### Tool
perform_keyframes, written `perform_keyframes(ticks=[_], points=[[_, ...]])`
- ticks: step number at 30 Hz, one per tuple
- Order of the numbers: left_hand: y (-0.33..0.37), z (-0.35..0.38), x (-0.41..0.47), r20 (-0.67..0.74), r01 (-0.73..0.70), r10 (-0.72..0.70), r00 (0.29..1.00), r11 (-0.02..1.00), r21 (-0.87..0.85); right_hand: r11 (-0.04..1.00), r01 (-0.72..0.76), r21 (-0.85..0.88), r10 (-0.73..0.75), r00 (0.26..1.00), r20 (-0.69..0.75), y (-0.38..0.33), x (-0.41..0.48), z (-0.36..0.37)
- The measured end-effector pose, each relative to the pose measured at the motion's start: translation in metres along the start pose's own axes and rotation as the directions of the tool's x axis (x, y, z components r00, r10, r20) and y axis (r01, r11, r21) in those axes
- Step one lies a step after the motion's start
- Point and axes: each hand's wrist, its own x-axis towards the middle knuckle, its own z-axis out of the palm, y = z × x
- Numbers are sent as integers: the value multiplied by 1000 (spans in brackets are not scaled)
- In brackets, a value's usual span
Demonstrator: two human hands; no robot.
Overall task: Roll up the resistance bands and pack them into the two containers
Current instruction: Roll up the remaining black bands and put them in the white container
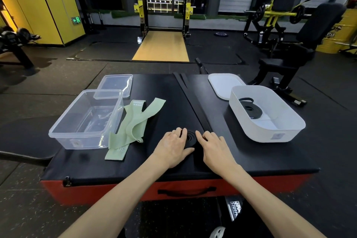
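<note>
Left of the white container (257, 131), left hand (172, 147) and right hand (214, 149) pinch the coiled black band (190, 137) with curled fingers.

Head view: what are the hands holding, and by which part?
Both grip the partly rolled black band by its coil: left hand on the coil's left rim, right hand on its right rim.

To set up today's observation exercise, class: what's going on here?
A person is rolling a black band into a coil on the black mat, left hand and right hand gripping it from either side. Another rolled band lies in the white container. Green bands lie loose beside the clear container.
</note>
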Motion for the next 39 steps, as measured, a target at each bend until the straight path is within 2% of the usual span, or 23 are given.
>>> perform_keyframes(ticks=[5,12,15,17,19,21,24,27,30,34,39], points=[[1,3,0,-2,4,-4,1000,999,41,999,19,39,-20,1000,11,1,-1,0],[12,9,-2,-45,104,-102,994,994,45,994,58,90,-62,997,42,-5,-4,-2],[13,5,1,11,106,-107,994,994,21,990,57,126,-64,997,50,-4,-1,-1],[3,-5,10,116,64,-58,992,997,-42,989,63,134,-70,997,44,-2,-1,0],[-11,-19,21,219,-45,64,974,995,-91,988,74,135,-77,997,20,1,-1,0],[-24,-29,31,314,-195,227,922,972,-130,988,83,129,-85,996,10,2,-1,-1],[-35,-31,42,372,-260,346,862,930,-262,985,97,144,-102,995,23,7,-2,-1],[-39,-25,43,348,-288,373,860,918,-271,975,124,185,-137,989,57,15,-2,1],[-39,-21,35,337,-298,361,869,928,-225,955,67,289,-94,992,79,24,-5,-1],[-36,-22,28,294,-303,350,889,933,-195,978,39,205,-62,992,106,27,0,-1],[-32,-24,21,260,-286,320,911,944,-163,999,1,36,-2,1000,26,28,-1,-1]])
